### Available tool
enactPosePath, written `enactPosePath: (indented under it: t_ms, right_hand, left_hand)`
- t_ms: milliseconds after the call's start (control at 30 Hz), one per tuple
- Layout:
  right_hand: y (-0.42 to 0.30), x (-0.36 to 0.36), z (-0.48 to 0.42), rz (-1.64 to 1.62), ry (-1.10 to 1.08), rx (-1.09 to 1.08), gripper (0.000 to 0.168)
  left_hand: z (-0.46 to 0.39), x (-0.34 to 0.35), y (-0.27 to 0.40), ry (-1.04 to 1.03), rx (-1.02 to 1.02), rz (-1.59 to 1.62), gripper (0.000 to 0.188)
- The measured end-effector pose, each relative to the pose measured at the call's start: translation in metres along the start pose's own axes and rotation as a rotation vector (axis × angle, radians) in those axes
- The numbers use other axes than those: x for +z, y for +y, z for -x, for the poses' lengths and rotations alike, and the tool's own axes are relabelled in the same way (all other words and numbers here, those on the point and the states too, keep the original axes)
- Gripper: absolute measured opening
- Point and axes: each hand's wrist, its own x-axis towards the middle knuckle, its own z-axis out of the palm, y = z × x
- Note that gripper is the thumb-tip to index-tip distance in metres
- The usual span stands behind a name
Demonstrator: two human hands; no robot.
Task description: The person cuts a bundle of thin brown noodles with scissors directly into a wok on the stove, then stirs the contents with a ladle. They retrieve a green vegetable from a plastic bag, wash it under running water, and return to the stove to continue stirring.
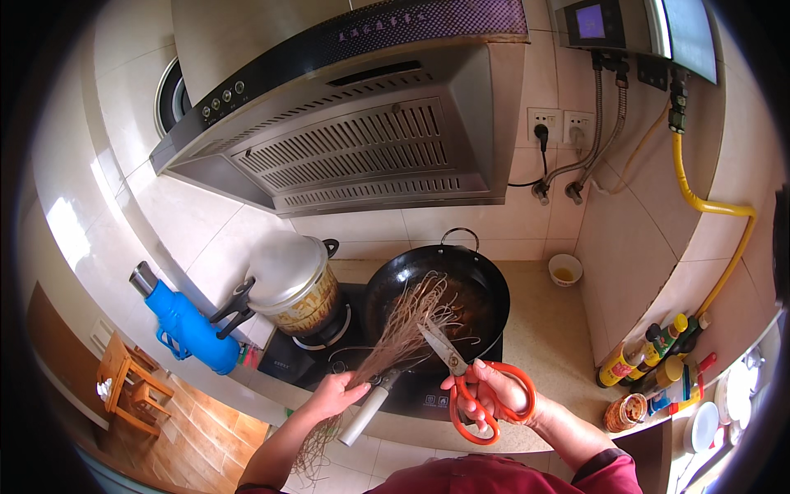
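My left hand (336, 393) grips a bundle of thin, brownish dried vermicelli (401, 339). One end fans out over a black wok (494, 302), and the other trails below my hand past the counter's front edge. My right hand (497, 392) holds scissors (455, 361) by their red-orange handles, fingers through the loops. The blades point up and left beside the strands, their tips close together; whether they touch any strand I cannot tell. Inside the wok is some dark brown liquid or residue, partly hidden by the vermicelli. Its pale handle (368, 409) points towards me.
A lidded metal pressure cooker (296, 302) stands on the left burner of the black gas stove (290, 364). Left of it is a blue thermos flask (188, 324). A small bowl (565, 270) and several sauce bottles (642, 358) stand on the right. The range hood (345, 142) hangs overhead.
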Motion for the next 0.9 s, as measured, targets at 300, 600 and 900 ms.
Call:
enactPosePath:
  t_ms: [300,600,900]
  right_hand:
    - [0.004,0.000,0.002,0.116,0.019,-0.005,0.062]
    - [0.004,-0.005,0.011,0.052,0.014,0.003,0.074]
    - [0.009,-0.008,0.021,0.049,0.023,0.027,0.081]
  left_hand:
    - [-0.001,-0.002,0.002,-0.037,-0.027,0.094,0.022]
    - [0.001,-0.011,0.006,-0.016,-0.073,0.010,0.023]
    - [-0.004,-0.017,0.004,0.137,-0.008,-0.200,0.029]
